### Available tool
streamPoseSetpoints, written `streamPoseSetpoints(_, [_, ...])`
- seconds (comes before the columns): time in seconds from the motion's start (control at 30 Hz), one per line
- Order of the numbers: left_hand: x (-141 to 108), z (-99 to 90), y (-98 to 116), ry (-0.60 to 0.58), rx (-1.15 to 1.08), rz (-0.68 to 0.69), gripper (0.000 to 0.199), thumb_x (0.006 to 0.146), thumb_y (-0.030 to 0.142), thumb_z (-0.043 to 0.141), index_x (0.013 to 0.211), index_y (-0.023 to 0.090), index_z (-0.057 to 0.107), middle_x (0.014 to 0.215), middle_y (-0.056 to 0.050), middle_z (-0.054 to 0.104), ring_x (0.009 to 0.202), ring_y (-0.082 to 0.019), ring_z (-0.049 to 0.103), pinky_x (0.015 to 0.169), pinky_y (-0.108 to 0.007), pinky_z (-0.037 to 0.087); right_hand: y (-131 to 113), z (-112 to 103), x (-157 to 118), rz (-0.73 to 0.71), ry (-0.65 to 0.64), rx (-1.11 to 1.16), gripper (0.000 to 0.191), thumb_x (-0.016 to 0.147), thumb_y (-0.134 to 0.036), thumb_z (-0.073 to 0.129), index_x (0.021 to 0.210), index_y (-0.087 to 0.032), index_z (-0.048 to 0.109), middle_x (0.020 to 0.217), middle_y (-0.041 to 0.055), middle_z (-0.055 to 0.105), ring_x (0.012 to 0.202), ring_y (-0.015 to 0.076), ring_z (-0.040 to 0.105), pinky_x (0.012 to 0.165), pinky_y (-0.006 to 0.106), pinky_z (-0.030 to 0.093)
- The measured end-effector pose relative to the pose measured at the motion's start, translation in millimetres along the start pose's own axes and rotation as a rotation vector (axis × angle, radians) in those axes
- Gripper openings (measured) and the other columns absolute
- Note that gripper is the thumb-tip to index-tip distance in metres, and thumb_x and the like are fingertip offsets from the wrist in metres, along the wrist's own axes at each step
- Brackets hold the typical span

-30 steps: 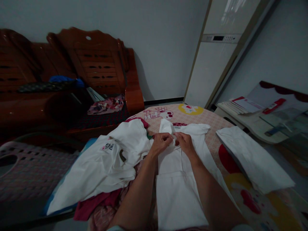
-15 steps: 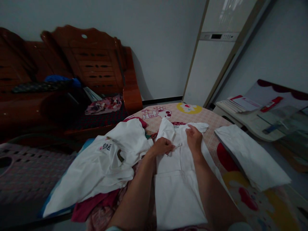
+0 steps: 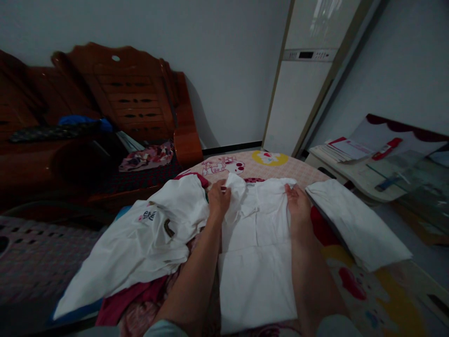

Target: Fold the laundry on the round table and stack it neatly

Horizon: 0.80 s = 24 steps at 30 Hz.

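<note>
A white shirt [image 3: 257, 281] lies partly folded on the round table in front of me, its neck end toward the far side. My left hand [image 3: 219, 199] is closed on the shirt's far left edge, near the sleeve. At the far right edge, my right hand [image 3: 299, 202] has its thumb and fingers pinched on the cloth. To the left, a loose white T-shirt [image 3: 136, 248] with small dark lettering is spread over other clothes. A folded white garment [image 3: 358, 222] rests on the right side of the table.
The table has a pink checked cloth [image 3: 224, 161] with cartoon figures. Dark red clothing [image 3: 131, 299] shows under the left T-shirt. Behind stands a wooden sofa [image 3: 128, 93]. At the right is a side table [image 3: 354, 173] with papers and a glass tank [image 3: 417, 178].
My hands have moved apart from the middle of the shirt to its left and right edges. The bunched cloth my left hand pinched lies flatter. The view has shifted slightly.
</note>
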<state>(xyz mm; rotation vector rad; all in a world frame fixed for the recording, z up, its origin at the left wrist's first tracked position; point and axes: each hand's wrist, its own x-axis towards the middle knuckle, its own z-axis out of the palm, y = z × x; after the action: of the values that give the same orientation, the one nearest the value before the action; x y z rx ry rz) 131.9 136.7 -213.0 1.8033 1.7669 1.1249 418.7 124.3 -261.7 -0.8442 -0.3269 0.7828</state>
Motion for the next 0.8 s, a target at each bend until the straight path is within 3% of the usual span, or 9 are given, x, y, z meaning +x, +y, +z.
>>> streamPoseSetpoints(0.07, [21.6, 5.7, 1.4, -0.004, 0.098, -0.068, 0.040, 0.083, 0.024, 0.057, 0.121, 0.012, 0.061, 0.120, -0.016, 0.067, 0.102, -0.024, 0.066, 0.092, -0.032, 0.047, -3.9, 1.0, 0.7, 0.035, 0.035, 0.036, 0.021, 0.071, -0.014, 0.072, 0.071, -0.020, 0.052, 0.075, -0.0032, 0.062, 0.077, 0.0123, 0.066, 0.080, 0.032, 0.062])
streamPoseSetpoints(0.17, [53.8, 19.2, 3.9, -0.127, 0.246, -0.218, 0.034, 0.088, 0.033, 0.053, 0.108, 0.009, 0.067, 0.111, -0.020, 0.070, 0.110, -0.029, 0.064, 0.090, -0.033, 0.047, -8.6, 3.8, -0.8, 0.105, 0.051, 0.064, 0.019, 0.073, -0.013, 0.072, 0.074, -0.019, 0.054, 0.076, -0.0025, 0.064, 0.078, 0.0123, 0.066, 0.079, 0.032, 0.063])
streamPoseSetpoints(0.27, [73.4, 32.8, 4.7, -0.244, 0.282, -0.288, 0.035, 0.089, 0.040, 0.053, 0.087, 0.011, 0.071, 0.097, -0.020, 0.072, 0.104, -0.030, 0.066, 0.081, -0.030, 0.047, -11.0, 6.7, -4.6, 0.146, 0.002, 0.043, 0.025, 0.070, -0.015, 0.077, 0.076, -0.019, 0.054, 0.073, -0.0048, 0.064, 0.071, 0.0110, 0.066, 0.072, 0.030, 0.063])
streamPoseSetpoints(0.37, [77.4, 38.7, 4.0, -0.280, 0.240, -0.280, 0.025, 0.082, 0.037, 0.061, 0.079, 0.014, 0.069, 0.088, -0.014, 0.073, 0.094, -0.026, 0.068, 0.072, -0.026, 0.046, -12.1, 8.8, -8.3, 0.129, -0.049, -0.040, 0.027, 0.065, -0.017, 0.080, 0.077, -0.017, 0.055, 0.068, -0.0057, 0.063, 0.058, 0.0092, 0.063, 0.057, 0.024, 0.060])
streamPoseSetpoints(0.5, [73.2, 31.4, 4.6, -0.162, 0.098, -0.208, 0.008, 0.074, 0.022, 0.061, 0.078, 0.018, 0.067, 0.077, -0.006, 0.073, 0.079, -0.019, 0.068, 0.064, -0.024, 0.045, -15.5, 11.2, -11.0, 0.072, -0.080, -0.132, 0.024, 0.065, -0.022, 0.076, 0.078, -0.017, 0.056, 0.058, -0.0070, 0.060, 0.044, 0.0082, 0.057, 0.041, 0.018, 0.047])
streamPoseSetpoints(0.63, [72.9, 19.1, 7.0, -0.088, -0.224, -0.253, 0.006, 0.070, 0.016, 0.057, 0.072, 0.016, 0.062, 0.059, -0.002, 0.065, 0.055, -0.014, 0.062, 0.054, -0.023, 0.045, -22.9, 15.3, -14.0, 0.014, -0.075, -0.069, 0.021, 0.065, -0.019, 0.069, 0.080, -0.019, 0.055, 0.058, -0.0077, 0.059, 0.048, 0.0102, 0.061, 0.039, 0.017, 0.043])
streamPoseSetpoints(0.7, [73.3, 18.0, 7.4, -0.050, -0.417, -0.298, 0.008, 0.068, 0.014, 0.055, 0.073, 0.015, 0.061, 0.058, -0.001, 0.064, 0.050, -0.013, 0.060, 0.054, -0.023, 0.047, -25.9, 17.6, -16.6, -0.010, -0.097, -0.029, 0.020, 0.066, -0.017, 0.067, 0.081, -0.020, 0.054, 0.063, -0.0063, 0.063, 0.056, 0.0118, 0.065, 0.047, 0.019, 0.049])
streamPoseSetpoints(0.8, [70.9, 24.9, 5.0, -0.009, -0.565, -0.326, 0.018, 0.067, 0.013, 0.056, 0.084, 0.014, 0.063, 0.067, -0.001, 0.067, 0.057, -0.013, 0.065, 0.060, -0.024, 0.052, -25.5, 20.0, -20.5, -0.039, -0.189, 0.004, 0.019, 0.068, -0.019, 0.067, 0.084, -0.020, 0.057, 0.083, -0.0001, 0.070, 0.081, 0.0162, 0.071, 0.072, 0.031, 0.058])
